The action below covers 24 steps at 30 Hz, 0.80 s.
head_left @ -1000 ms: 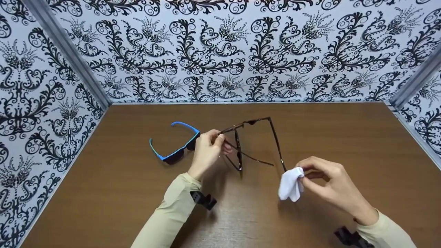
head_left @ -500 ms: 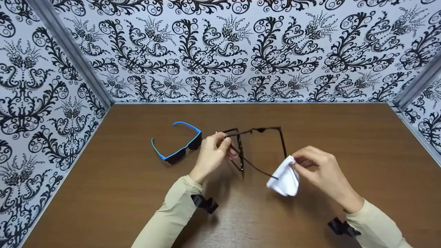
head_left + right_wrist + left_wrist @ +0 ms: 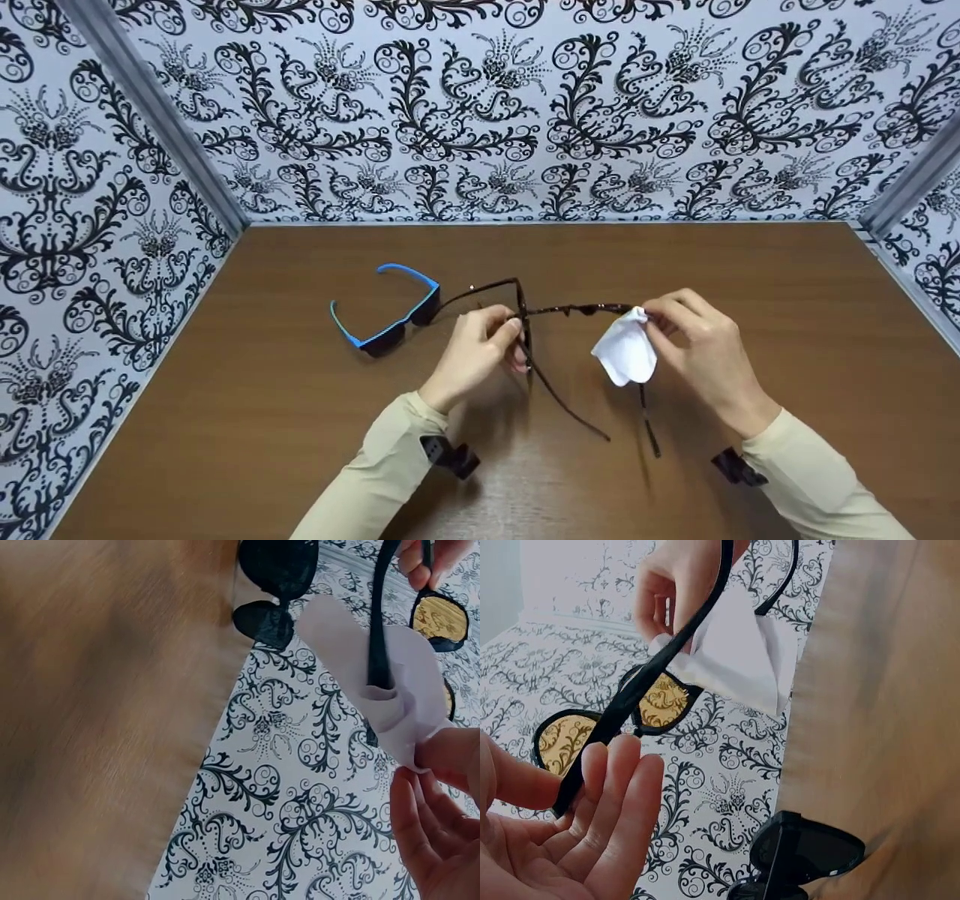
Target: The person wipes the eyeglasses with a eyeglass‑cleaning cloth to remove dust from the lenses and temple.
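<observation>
My left hand [image 3: 484, 345] pinches dark-framed glasses [image 3: 566, 309] at one end of the front, by the hinge. Their lenses show yellow [image 3: 664, 701] in the left wrist view. Both temples are unfolded and point down towards me, the left one [image 3: 566, 409] in full view. At the opposite end, my right hand [image 3: 705, 349] pinches a white cloth [image 3: 628, 351] against the frame corner. The cloth hangs over the upper part of the right temple, whose tip [image 3: 655, 446] shows below it. In the right wrist view, the cloth [image 3: 420, 675] covers part of that temple.
Blue-framed sunglasses [image 3: 384, 341] with dark lenses lie to the left on the brown table [image 3: 787, 285]. Another dark pair of sunglasses [image 3: 480, 288] lies behind my left hand, partly hidden by it. A patterned wall [image 3: 480, 135] borders the table's far edge.
The right hand has slid the cloth up from the temple's tip to the frame corner. The glasses' front has tipped down towards me, and the left hand has shifted slightly right and nearer.
</observation>
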Each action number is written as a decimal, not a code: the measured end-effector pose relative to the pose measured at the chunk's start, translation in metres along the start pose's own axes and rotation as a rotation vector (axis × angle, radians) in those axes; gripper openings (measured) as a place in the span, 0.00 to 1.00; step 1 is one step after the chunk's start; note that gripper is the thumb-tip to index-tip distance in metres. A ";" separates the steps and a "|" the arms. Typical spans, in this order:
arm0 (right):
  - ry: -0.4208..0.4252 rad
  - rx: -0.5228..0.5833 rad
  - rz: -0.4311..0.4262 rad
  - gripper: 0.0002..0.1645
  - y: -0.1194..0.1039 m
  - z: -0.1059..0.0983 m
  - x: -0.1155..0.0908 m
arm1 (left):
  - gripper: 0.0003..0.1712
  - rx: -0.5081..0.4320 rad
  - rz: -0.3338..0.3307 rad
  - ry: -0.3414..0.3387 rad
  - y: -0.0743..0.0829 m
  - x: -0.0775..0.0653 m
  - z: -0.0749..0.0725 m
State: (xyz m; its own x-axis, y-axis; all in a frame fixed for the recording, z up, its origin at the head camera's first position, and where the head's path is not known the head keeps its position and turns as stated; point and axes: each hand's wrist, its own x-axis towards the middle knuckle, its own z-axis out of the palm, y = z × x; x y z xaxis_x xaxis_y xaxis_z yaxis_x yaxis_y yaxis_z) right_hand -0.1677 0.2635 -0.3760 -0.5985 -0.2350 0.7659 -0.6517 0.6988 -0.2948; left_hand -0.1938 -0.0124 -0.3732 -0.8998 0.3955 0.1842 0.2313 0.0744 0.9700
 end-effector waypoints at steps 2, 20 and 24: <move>0.017 -0.020 -0.014 0.19 0.000 0.001 0.001 | 0.11 -0.007 -0.006 -0.014 0.000 -0.001 0.001; 0.006 -0.081 -0.158 0.17 0.009 0.003 0.000 | 0.13 -0.172 -0.163 -0.078 -0.008 -0.005 0.007; -0.064 -0.079 -0.215 0.08 0.009 -0.002 -0.003 | 0.12 -0.180 -0.169 -0.014 -0.010 -0.004 0.006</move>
State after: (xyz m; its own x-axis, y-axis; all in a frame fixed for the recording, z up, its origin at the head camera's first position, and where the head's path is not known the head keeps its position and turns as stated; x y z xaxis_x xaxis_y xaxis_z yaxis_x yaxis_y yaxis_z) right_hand -0.1710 0.2721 -0.3801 -0.4799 -0.4251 0.7675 -0.7303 0.6784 -0.0809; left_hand -0.1901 -0.0088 -0.3843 -0.9147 0.4038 0.0159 0.0072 -0.0229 0.9997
